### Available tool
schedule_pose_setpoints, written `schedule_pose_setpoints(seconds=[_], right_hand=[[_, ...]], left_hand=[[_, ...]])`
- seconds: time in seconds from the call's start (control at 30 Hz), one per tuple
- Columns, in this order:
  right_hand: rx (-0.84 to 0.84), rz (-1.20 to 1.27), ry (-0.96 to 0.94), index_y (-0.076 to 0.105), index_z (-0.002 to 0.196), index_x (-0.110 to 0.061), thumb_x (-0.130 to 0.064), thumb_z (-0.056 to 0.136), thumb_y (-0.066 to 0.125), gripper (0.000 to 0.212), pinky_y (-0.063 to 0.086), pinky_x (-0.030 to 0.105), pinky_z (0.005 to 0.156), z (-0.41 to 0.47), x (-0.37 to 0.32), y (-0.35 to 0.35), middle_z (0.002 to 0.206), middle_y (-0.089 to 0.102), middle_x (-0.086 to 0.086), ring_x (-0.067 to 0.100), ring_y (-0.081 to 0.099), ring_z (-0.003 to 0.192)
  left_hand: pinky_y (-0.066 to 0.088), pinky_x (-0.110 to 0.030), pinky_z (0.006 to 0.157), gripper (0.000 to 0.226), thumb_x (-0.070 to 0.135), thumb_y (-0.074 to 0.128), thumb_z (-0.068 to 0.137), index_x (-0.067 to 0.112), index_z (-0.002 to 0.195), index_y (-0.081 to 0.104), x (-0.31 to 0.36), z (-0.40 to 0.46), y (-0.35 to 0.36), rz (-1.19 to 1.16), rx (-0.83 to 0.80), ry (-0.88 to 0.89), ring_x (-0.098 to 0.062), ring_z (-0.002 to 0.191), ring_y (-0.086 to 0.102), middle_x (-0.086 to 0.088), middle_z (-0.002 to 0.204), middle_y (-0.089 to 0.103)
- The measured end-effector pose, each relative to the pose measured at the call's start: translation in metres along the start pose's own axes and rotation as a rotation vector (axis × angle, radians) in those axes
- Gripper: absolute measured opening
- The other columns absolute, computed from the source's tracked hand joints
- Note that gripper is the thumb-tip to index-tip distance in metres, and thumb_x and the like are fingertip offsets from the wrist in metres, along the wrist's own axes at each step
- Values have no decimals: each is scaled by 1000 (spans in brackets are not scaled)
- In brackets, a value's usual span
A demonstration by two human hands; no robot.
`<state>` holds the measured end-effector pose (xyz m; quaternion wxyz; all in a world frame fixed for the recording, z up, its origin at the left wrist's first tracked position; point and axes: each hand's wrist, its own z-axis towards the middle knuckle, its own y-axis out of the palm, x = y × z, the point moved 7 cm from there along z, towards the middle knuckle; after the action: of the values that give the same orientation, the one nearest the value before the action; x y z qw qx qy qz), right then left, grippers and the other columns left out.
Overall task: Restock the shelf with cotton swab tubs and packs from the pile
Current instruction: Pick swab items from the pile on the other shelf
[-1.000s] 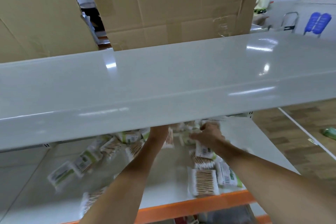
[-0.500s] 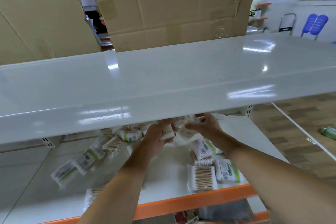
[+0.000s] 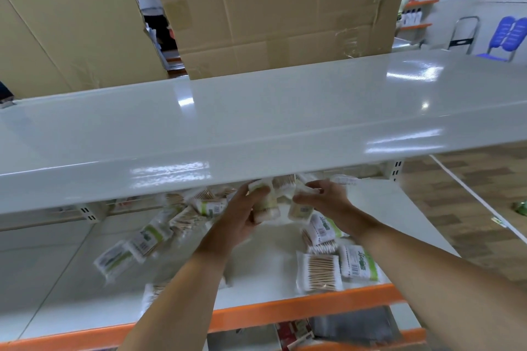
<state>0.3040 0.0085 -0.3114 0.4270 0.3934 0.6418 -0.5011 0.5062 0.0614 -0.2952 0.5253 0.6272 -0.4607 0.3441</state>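
Orange front lip: the orange metal edge of the lower shelf (image 3: 285, 312) runs across the bottom of the frame, nearest the camera; both forearms reach in over it.

Front packs: a clear flat pack of wooden-stemmed cotton swabs (image 3: 318, 273) lies flat at lower right, just behind the lip. Its swabs run left to right across the frame, while the pack's long axis runs front to back. A white pack with a green band and barcode (image 3: 360, 265) lies touching its right side, label up.

Lower shelf: the white glossy lower shelf board (image 3: 265, 253) carries a loose scatter of packs (image 3: 148, 239) trailing from centre towards lower left, tilted at mixed angles; blur hides the detail.

Left hand: the left hand (image 3: 242, 218) is at frame centre, fingers curled round a small white and green swab pack (image 3: 263, 204), which stands roughly upright with its long axis near vertical.

Right hand: the right hand (image 3: 325, 198) sits just right of it, fingers bent and pinching a second small pack with a pale label (image 3: 301, 209), tilted slightly. Both are likely held up clear of the pile so they can be squared and set in order.

Upper shelf: the pale grey glossy upper shelf (image 3: 256, 128) spans mid-frame and hides the back of the pile.

Cardboard: large brown cardboard boxes (image 3: 285, 8) stand behind at top.
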Motion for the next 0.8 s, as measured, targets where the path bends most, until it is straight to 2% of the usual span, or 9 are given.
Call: schedule_pose_setpoints(seconds=[0.1, 0.17, 0.2, 0.27, 0.37, 0.47, 0.6, 0.7, 0.8], right_hand=[[-37, -26, -18, 73, 103, -14, -37, 67, 84, 44, 48, 16, 55, -4, -4, 4, 87, 73, 1, 17, 70, 83], [-53, -26, -20, 71, 104, -15, -33, 71, 85, 40, 47, 13, 52, -5, -5, 7, 87, 73, 1, 13, 70, 79], [-51, -29, -18, 70, 105, -17, -32, 71, 86, 40, 48, 13, 52, -5, -5, 7, 88, 73, 1, 12, 70, 78], [-55, -37, -17, 69, 106, -19, -31, 71, 86, 40, 55, 21, 58, -6, -5, 8, 91, 73, 2, 14, 70, 82], [-97, -38, -25, 70, 107, -17, -32, 72, 84, 41, 61, 37, 76, -6, -5, 10, 95, 74, 5, 21, 72, 89], [-100, 9, 0, 67, 107, -18, -28, 72, 85, 41, 62, 39, 79, -6, -3, 9, 95, 73, 5, 18, 73, 86], [-122, 19, 31, 63, 121, -12, -26, 72, 87, 56, 62, 39, 81, -7, -1, 14, 101, 70, 8, 21, 72, 90], [-136, 5, 33, 59, 127, -13, -28, 72, 88, 64, 61, 33, 81, -7, -3, 20, 105, 67, 8, 20, 70, 93], [-167, -5, 28, 58, 129, -12, -29, 72, 88, 67, 60, 36, 87, -6, -6, 25, 110, 66, 10, 22, 69, 98]], left_hand=[[57, -41, 71, 26, 18, 71, 86, 20, 112, 68, -3, 0, -8, -39, 37, -22, -30, 92, 69, -15, 111, 63], [57, -43, 76, 19, 17, 74, 84, 17, 102, 73, -6, 0, -12, -104, 38, -19, -30, 93, 72, -18, 114, 61], [58, -43, 77, 23, 17, 78, 81, 13, 102, 72, -8, 0, -14, -132, 49, -29, -30, 94, 73, -19, 115, 61], [58, -41, 77, 41, 24, 87, 72, 10, 106, 69, -14, 0, -18, -116, 70, -87, -28, 96, 73, -19, 114, 68], [50, -30, 70, 37, 44, 92, 59, 25, 87, 78, -22, -5, -20, 10, 90, -182, -15, 87, 74, -7, 104, 76], [55, -27, 62, 61, 31, 99, 46, 13, 98, 73, -28, -4, -29, -132, 144, -175, -19, 80, 74, -14, 100, 76], [59, -41, 78, 60, 11, 92, 64, 1, 115, 61, -27, -11, -28, -278, 106, -137, -34, 96, 72, -23, 105, 73], [59, -44, 81, 60, 12, 89, 69, 1, 120, 59, -33, -17, -28, -306, 105, -152, -36, 99, 71, -24, 106, 72], [58, -38, 84, 56, 22, 92, 63, 7, 111, 68, -35, -23, -30, -219, 120, -151, -27, 93, 72, -18, 106, 73]])
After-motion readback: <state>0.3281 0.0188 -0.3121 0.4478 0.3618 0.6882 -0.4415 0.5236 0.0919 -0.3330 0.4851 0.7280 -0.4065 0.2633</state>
